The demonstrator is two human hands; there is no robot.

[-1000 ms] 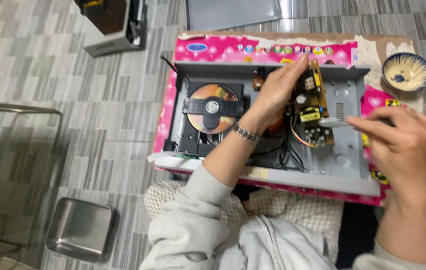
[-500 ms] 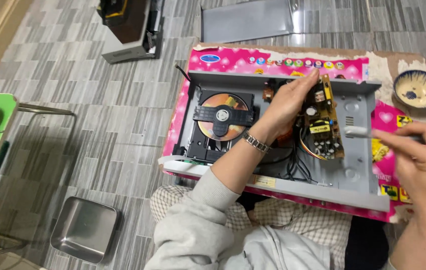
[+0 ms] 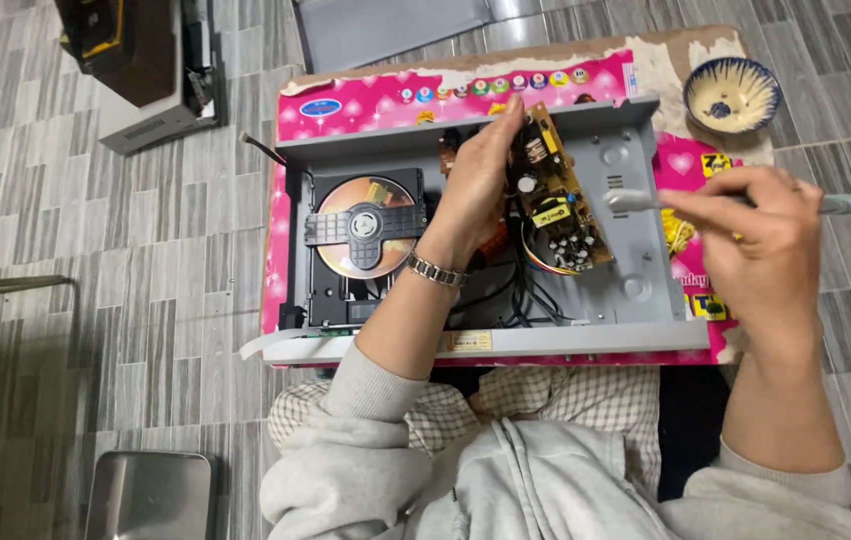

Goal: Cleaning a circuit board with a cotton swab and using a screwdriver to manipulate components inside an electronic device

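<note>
An opened grey disc player (image 3: 636, 290) lies on a pink patterned board (image 3: 386, 100). Its left half holds a disc tray with an orange disc (image 3: 361, 225). My left hand (image 3: 481, 180) grips a tilted brown circuit board (image 3: 556, 195) by its left edge, lifting it inside the case. Coloured wires run from the board's lower end. My right hand (image 3: 751, 245) holds a slim brush-like tool (image 3: 636, 202), its pale tip just right of the circuit board. A metal watch sits on my left wrist.
A blue-and-white bowl (image 3: 733, 95) stands at the board's far right corner. A grey metal cover (image 3: 396, 30) and a dark device (image 3: 146, 70) lie on the tiled floor behind. A steel tray (image 3: 151, 495) sits at the lower left. My knees are under the board's near edge.
The view has shifted, so the player sits more centred. My right hand has moved inward, bringing the tool's tip closer to the circuit board. My left hand keeps its hold.
</note>
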